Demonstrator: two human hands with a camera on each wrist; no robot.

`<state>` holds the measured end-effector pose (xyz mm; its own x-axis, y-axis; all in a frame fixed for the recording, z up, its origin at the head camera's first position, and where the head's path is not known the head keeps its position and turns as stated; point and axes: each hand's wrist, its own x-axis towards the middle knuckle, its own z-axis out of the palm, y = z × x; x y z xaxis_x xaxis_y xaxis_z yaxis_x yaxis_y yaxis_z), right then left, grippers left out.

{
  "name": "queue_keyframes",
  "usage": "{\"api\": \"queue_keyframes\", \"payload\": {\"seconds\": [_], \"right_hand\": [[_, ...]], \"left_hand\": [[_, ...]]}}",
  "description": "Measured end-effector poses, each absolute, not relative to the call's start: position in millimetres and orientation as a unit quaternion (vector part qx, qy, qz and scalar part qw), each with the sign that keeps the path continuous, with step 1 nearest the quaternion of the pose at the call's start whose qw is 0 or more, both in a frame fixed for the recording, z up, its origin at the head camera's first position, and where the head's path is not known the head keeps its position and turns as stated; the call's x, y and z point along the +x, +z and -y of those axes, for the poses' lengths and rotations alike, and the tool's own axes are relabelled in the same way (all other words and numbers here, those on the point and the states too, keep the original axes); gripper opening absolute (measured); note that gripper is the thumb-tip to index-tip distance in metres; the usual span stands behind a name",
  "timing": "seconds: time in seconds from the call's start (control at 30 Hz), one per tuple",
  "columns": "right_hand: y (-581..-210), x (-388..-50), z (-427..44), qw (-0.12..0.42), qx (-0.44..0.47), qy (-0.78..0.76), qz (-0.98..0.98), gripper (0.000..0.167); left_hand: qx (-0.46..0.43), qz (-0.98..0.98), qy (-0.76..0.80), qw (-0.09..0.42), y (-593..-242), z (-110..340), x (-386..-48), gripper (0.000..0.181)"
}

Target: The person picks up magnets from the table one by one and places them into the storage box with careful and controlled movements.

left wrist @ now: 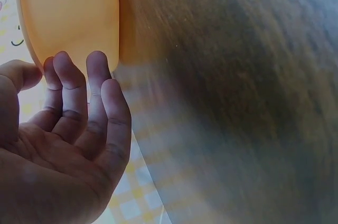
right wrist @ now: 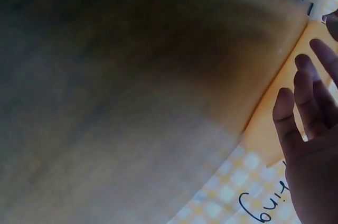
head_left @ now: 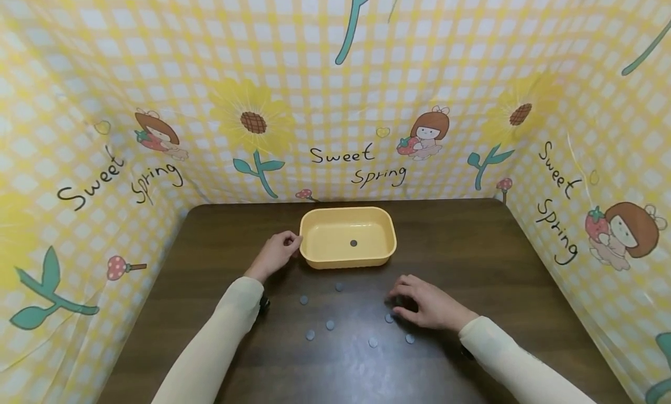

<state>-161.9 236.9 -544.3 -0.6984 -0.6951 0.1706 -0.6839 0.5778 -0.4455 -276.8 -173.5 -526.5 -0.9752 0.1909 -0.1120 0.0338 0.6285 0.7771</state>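
Note:
A yellow rectangular basin (head_left: 348, 263) with rounded corners stands near the table's back edge. One small dark round disc (head_left: 353, 243) lies on its floor. My left hand (head_left: 275, 254) holds the basin's left end, thumb and index fingertip at the rim; the left wrist view shows the other fingers against the outer wall. Over the table, right of centre and in front of the basin, my right hand (head_left: 427, 302) hovers with loosely bent fingers. A grey disc (head_left: 389, 318) lies by its thumb. A dark blur shows below its fingertips; what it is, I cannot tell.
Several more grey discs lie scattered on the dark wooden table (head_left: 451, 235), among them a far disc (head_left: 339, 287), a left disc (head_left: 310, 335) and a right disc (head_left: 410, 338). Yellow checked cloth (head_left: 325, 119) hangs around the back and both sides.

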Motion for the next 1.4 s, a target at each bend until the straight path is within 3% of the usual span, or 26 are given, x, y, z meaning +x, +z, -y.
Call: {"api": "queue_keyframes", "payload": {"seconds": [0.47, 0.67, 1.4], "right_hand": [[-563.7, -150.9, -234.7, 0.017, -0.425, -0.244, -0.872, 0.027], [-562.3, -155.2, -234.4, 0.036, -0.422, -0.231, -0.876, 0.025], [-552.5, -161.7, -230.6, 0.016, -0.451, -0.189, -0.872, 0.019]], "left_hand": [[0.05, -0.897, 0.428, 0.101, -532.6, 174.4, -271.5, 0.038], [0.055, -0.896, 0.428, 0.102, -530.5, 175.2, -274.5, 0.038], [0.057, -0.897, 0.429, 0.091, -525.3, 174.8, -278.2, 0.035]]}}
